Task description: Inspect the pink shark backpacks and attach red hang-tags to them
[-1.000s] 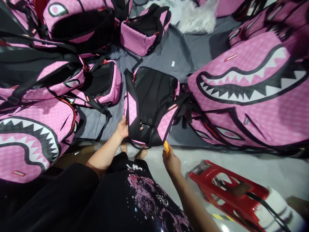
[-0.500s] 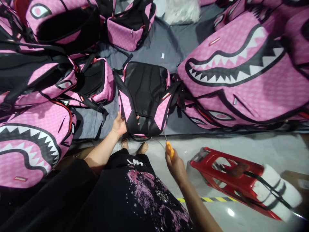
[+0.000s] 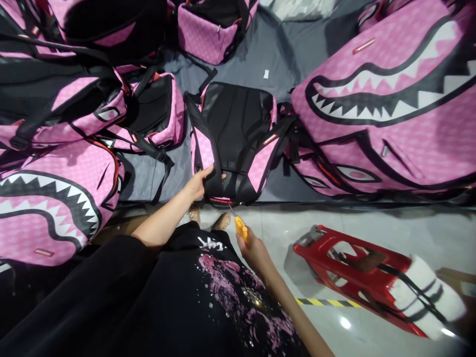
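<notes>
A small pink and black backpack (image 3: 238,134) lies on the grey cloth in front of me, its padded black back panel facing up. My left hand (image 3: 201,183) is closed around its lower left strap, thumb on top and a fingertip showing on the inner side. In my right hand (image 3: 253,248) is a yellow-handled tool (image 3: 241,228) with a thin metal shaft. The shaft's tip reaches the backpack's near edge, by the red trim; whether it touches, I cannot tell. Its exact kind is unclear.
Large pink bags with shark-mouth prints lie at the right (image 3: 372,109) and left (image 3: 48,213). More small backpacks (image 3: 208,32) are at the back and left. A red stool (image 3: 357,267) with white padding stands on the floor, beside yellow-black tape (image 3: 327,302).
My right hand has brought the tool leftward, from the backpack's lower right corner to its near middle edge. My left hand has shifted up onto the strap. The view has tilted slightly.
</notes>
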`<state>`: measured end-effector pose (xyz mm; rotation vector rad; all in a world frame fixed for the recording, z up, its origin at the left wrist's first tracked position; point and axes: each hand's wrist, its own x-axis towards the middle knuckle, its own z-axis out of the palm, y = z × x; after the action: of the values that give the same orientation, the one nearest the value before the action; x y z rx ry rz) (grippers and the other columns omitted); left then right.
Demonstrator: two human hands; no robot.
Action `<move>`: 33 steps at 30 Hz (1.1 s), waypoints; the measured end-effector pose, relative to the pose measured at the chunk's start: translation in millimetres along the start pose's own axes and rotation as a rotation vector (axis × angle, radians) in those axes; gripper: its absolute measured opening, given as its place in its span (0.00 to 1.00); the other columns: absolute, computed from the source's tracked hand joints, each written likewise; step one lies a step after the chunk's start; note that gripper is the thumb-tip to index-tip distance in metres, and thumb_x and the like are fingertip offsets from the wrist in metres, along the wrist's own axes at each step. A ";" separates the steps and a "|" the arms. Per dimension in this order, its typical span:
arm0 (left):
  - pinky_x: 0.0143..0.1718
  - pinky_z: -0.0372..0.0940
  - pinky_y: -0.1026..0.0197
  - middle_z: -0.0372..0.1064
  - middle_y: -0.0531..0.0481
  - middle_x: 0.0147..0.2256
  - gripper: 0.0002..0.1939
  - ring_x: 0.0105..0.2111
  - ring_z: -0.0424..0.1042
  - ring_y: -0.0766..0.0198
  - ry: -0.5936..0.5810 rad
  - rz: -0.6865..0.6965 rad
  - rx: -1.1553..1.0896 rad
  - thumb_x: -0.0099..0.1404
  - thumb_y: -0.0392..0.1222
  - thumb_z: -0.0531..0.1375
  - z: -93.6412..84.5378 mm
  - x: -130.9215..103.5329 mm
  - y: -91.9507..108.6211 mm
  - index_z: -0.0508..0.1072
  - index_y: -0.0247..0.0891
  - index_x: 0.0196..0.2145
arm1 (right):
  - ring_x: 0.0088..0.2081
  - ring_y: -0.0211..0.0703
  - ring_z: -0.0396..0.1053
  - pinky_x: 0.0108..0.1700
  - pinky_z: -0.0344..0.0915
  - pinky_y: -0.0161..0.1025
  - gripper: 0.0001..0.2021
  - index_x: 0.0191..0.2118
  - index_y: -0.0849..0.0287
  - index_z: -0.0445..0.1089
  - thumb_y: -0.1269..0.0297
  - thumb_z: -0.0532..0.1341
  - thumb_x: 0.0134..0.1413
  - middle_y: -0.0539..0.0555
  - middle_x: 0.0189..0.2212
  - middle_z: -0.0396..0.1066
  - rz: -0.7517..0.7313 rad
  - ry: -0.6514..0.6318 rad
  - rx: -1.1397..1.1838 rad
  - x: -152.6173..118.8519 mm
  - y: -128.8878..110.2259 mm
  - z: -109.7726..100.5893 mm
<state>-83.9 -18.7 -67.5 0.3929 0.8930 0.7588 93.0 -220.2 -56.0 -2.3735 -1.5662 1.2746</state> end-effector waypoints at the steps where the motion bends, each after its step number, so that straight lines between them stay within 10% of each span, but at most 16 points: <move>1: 0.59 0.63 0.42 0.73 0.35 0.50 0.28 0.54 0.71 0.45 0.103 0.088 0.171 0.59 0.49 0.63 4.7 -6.7 -4.1 0.69 0.30 0.53 | 0.31 0.49 0.74 0.31 0.58 0.37 0.19 0.53 0.60 0.65 0.55 0.52 0.62 0.57 0.30 0.75 0.015 -0.027 -0.057 2.9 -2.0 1.0; 5: 0.66 0.47 0.38 0.46 0.32 0.68 0.41 0.68 0.46 0.41 0.338 0.632 1.166 0.59 0.43 0.63 18.9 -42.8 -36.3 0.53 0.32 0.66 | 0.31 0.49 0.74 0.31 0.58 0.37 0.19 0.53 0.60 0.64 0.56 0.49 0.62 0.59 0.30 0.75 0.064 -0.078 -0.109 12.5 0.2 8.0; 7: 0.68 0.42 0.37 0.36 0.35 0.70 0.40 0.70 0.36 0.43 0.150 0.820 1.635 0.62 0.38 0.59 19.9 -46.8 -55.6 0.48 0.35 0.68 | 0.31 0.49 0.74 0.32 0.60 0.38 0.20 0.52 0.61 0.65 0.54 0.49 0.61 0.58 0.30 0.75 0.053 -0.082 -0.026 16.5 5.6 11.4; 11: 0.66 0.48 0.44 0.49 0.35 0.67 0.33 0.68 0.49 0.47 -0.089 0.852 2.080 0.66 0.29 0.50 13.8 -15.1 -74.8 0.52 0.34 0.68 | 0.29 0.48 0.73 0.30 0.63 0.38 0.21 0.48 0.59 0.67 0.51 0.51 0.57 0.55 0.27 0.74 0.031 -0.092 0.091 22.4 14.4 15.4; 20: 0.47 0.68 0.53 0.78 0.39 0.37 0.33 0.39 0.77 0.52 0.225 0.761 1.669 0.58 0.31 0.56 52.2 12.5 -18.3 0.63 0.30 0.62 | 0.27 0.50 0.72 0.29 0.64 0.40 0.29 0.55 0.65 0.65 0.48 0.46 0.59 0.58 0.27 0.74 -0.097 0.208 0.064 1.7 1.0 10.3; 24: 0.40 0.70 0.57 0.77 0.42 0.39 0.20 0.39 0.77 0.55 0.526 0.834 0.795 0.57 0.38 0.61 74.8 2.9 5.8 0.74 0.34 0.48 | 0.28 0.50 0.74 0.29 0.64 0.39 0.28 0.60 0.64 0.61 0.52 0.47 0.62 0.62 0.35 0.77 -0.223 0.423 -0.039 -10.0 -15.1 -2.0; 28: 0.41 0.71 0.58 0.76 0.47 0.38 0.16 0.37 0.76 0.60 0.569 0.605 0.230 0.60 0.44 0.58 76.7 -2.8 -30.9 0.73 0.36 0.44 | 0.29 0.50 0.75 0.29 0.65 0.39 0.27 0.60 0.66 0.61 0.53 0.46 0.63 0.62 0.35 0.78 -0.256 0.403 -0.028 -9.5 -2.6 -14.9; 33: 0.45 0.71 0.50 0.77 0.43 0.34 0.14 0.39 0.76 0.55 0.496 0.347 0.408 0.61 0.48 0.59 48.9 -30.1 -92.2 0.76 0.36 0.38 | 0.29 0.50 0.76 0.30 0.65 0.38 0.27 0.60 0.61 0.63 0.52 0.47 0.63 0.59 0.34 0.78 -0.312 0.213 -0.053 4.0 41.6 -18.2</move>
<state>-16.8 -103.6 -77.6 0.7520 1.4794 1.0165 136.7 -230.6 -64.3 -2.0981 -1.8257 0.8992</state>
